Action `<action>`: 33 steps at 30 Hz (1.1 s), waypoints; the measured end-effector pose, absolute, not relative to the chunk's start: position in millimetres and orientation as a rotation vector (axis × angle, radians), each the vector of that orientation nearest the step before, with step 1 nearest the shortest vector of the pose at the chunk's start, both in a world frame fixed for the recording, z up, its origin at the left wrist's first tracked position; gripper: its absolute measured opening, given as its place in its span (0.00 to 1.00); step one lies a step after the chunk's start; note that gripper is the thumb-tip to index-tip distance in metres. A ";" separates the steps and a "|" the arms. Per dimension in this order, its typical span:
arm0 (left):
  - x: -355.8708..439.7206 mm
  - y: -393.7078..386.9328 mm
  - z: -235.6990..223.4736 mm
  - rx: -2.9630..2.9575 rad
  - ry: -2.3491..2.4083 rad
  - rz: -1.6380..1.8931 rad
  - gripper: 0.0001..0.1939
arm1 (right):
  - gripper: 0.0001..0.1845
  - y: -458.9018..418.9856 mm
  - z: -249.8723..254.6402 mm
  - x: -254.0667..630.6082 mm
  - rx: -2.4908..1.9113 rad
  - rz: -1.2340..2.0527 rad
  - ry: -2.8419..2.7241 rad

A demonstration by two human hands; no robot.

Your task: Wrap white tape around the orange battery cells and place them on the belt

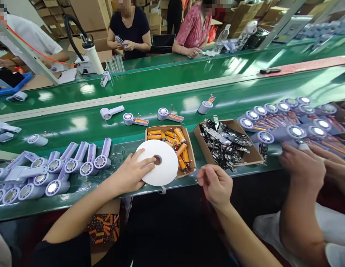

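Observation:
My left hand (pixel 133 172) lies over the left side of a flat white roll (pixel 163 172), fingers across its face near the brown core and thumb at its lower edge. The roll covers part of a cardboard box (pixel 192 154) of orange battery cells (pixel 182 148). My right hand (pixel 217 183) is closed, its thumb and fingertips pinched together in front of the bench edge. Whatever they hold, if anything, is too small to make out. Just beyond it stands a cardboard box (pixel 254 163) filled with small circuit boards (pixel 225 141).
Purple handheld fan housings (pixel 88 167) crowd the bench at left. More fans (pixel 295 131) lie at right, near a co-worker's hands (pixel 303 163). Several fan units (pixel 168 114) rest on the green conveyor belt (pixel 144 98). Below the bench is a carton of orange cells (pixel 104 226). People sit opposite.

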State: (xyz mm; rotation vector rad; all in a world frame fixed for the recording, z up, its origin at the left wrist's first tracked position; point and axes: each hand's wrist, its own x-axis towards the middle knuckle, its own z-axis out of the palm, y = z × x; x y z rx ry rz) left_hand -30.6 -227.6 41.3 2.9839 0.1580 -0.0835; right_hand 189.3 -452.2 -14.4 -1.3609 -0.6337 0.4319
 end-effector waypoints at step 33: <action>-70.5 -274.1 1.4 2.939 0.743 0.838 0.36 | 0.11 -345.6 13.4 188.3 -2.160 0.721 -1.835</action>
